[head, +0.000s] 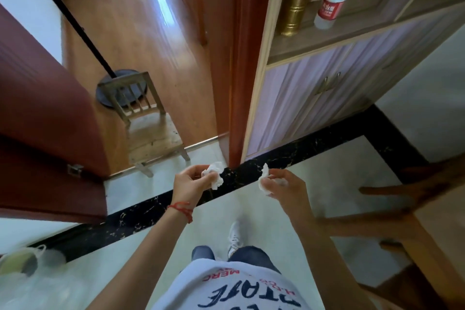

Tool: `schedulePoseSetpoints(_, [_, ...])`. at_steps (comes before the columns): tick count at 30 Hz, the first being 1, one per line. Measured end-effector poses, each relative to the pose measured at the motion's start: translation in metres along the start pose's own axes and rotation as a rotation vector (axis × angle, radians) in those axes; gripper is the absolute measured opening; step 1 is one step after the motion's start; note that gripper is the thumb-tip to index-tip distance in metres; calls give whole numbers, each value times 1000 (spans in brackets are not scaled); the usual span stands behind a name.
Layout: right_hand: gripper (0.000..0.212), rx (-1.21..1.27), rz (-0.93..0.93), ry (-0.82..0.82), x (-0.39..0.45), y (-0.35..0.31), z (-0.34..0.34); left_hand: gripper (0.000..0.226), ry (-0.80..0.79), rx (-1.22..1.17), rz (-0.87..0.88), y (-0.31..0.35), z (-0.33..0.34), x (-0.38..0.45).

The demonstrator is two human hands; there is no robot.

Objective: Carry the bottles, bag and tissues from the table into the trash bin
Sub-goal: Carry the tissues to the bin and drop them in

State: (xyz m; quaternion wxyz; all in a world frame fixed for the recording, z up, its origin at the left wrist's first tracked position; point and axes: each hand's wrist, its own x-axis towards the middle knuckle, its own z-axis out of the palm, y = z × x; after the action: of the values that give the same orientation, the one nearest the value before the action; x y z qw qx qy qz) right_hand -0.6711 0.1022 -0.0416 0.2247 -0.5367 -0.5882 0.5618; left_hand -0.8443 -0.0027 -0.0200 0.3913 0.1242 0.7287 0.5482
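My left hand (192, 182) is shut on a crumpled white tissue (214, 175), held at waist height over the tiled floor. My right hand (281, 184) is shut on a second crumpled white tissue (265, 180), level with the left and about a hand's width from it. Both hands hang above a black marble floor strip in front of a doorway. A clear bottle with a red label (332, 0) and a gold-coloured bottle (297, 5) stand on a cabinet shelf at the upper right. No trash bin is in view.
A small wooden chair (148, 123) stands in the doorway ahead, with a fan's base (120, 88) behind it. A red-brown door (45, 113) is open on the left. A lilac cabinet (327, 93) is on the right. A wooden table's edge (407, 221) runs lower right. A white plastic bag (27, 274) lies lower left.
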Motion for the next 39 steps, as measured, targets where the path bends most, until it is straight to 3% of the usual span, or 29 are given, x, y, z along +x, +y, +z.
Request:
schedulePoseSetpoints(8, [11,-9,75,94,59,-14,-36,14,-131,78,40,37,69,59])
schedulePoseSetpoints(12, [29,102,110,153,66,-14,-56,7,-234,202,70,46,104,82])
schedulePoseSetpoints(20, [17,385,206,454,80,-15,-99,13,-516,337,80,76,187,115])
schedulePoseSetpoints(28, [19,440,261,740,92,-13,-130,13,-755,453,191,109,262,133])
schedulePoseSetpoints(39, [23,494,327,922,121,-7,-170,19,-996,484,185,118,350,155])
